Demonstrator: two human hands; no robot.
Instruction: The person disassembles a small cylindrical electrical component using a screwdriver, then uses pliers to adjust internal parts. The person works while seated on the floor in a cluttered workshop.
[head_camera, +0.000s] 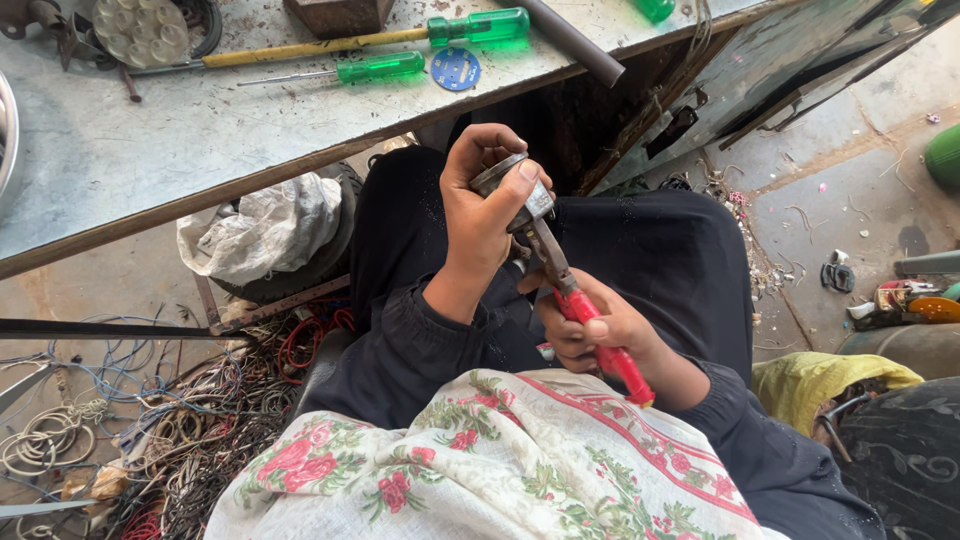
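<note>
Metal part (512, 192), small and grey, sits clamped in the left hand (483, 205), fingers wrapped tight around it, above the person's lap. Red-handled pliers (585, 310) bite its lower end; right hand (590, 335) has fingers closed around the handles. Floral cloth (500, 460) covers the knees. Green screwdrivers (380, 68) lie on the grey workbench (120, 160). Tangled wires (180, 420) pile on the floor, left.

The left hand (487, 205) grips a small metal part (520, 197); the right hand (590, 330) clamps red-handled pliers (585, 315) onto it, near 2 green screwdrivers (380, 68).
</note>
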